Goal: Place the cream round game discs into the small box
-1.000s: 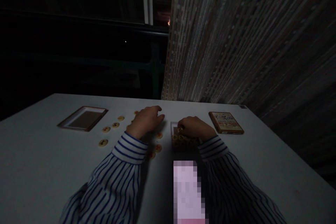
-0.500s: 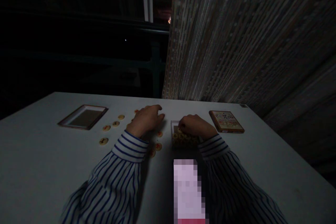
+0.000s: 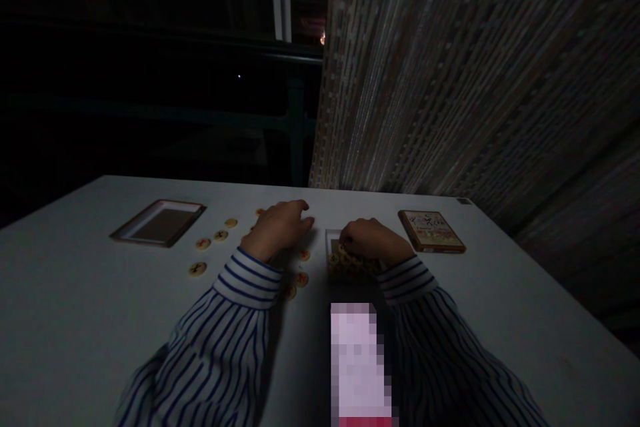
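My left hand (image 3: 277, 227) is held over the white table with thumb and forefinger apart, and nothing shows between them. Round wooden Chinese chess pieces (image 3: 197, 269) with red or dark characters lie loose on both sides of it, some partly covered by the hand. My right hand (image 3: 377, 240) reaches into a small open box (image 3: 328, 240) holding several more pieces in rows. Its fingers are curled and pinched at a chess piece (image 3: 343, 248) in the box; the palm hides part of the box.
An open shallow box tray or lid (image 3: 160, 223) lies at the left of the table (image 3: 100, 320). To the right rests a flat box (image 3: 433, 231) with a printed cover. Close to me is a pixelated bright object (image 3: 357, 360). A string curtain (image 3: 425, 67) hangs behind the table.
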### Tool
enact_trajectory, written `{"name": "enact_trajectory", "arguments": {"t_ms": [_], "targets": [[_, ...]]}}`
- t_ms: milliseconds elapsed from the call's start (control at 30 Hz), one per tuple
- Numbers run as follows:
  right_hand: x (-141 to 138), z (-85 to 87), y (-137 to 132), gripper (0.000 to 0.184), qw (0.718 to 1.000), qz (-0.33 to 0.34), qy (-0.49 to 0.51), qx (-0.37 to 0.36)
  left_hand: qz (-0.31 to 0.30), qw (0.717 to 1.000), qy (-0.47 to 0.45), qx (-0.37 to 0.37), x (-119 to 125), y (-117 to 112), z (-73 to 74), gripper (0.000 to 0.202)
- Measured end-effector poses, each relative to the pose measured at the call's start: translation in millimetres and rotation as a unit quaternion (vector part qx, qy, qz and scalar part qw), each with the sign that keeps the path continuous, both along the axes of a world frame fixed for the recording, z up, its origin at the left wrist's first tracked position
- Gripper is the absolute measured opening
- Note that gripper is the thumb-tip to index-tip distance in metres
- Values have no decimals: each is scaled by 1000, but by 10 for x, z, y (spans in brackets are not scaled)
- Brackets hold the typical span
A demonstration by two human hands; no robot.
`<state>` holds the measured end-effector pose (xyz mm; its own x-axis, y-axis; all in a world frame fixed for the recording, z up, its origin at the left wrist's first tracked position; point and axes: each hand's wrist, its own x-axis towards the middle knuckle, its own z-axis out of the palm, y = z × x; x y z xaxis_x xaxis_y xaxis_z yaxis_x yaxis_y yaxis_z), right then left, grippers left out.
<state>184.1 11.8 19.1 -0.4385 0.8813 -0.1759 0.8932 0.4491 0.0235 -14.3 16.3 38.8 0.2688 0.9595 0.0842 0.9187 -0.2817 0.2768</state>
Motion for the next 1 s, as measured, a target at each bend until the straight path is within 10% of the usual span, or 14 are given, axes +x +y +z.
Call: {"name": "enact_trajectory", "arguments": {"t_ms": [1000], "targets": [[13, 13, 2, 29, 1000, 3, 6, -4, 4, 1000, 5, -9, -5, -14, 23, 44]]}}
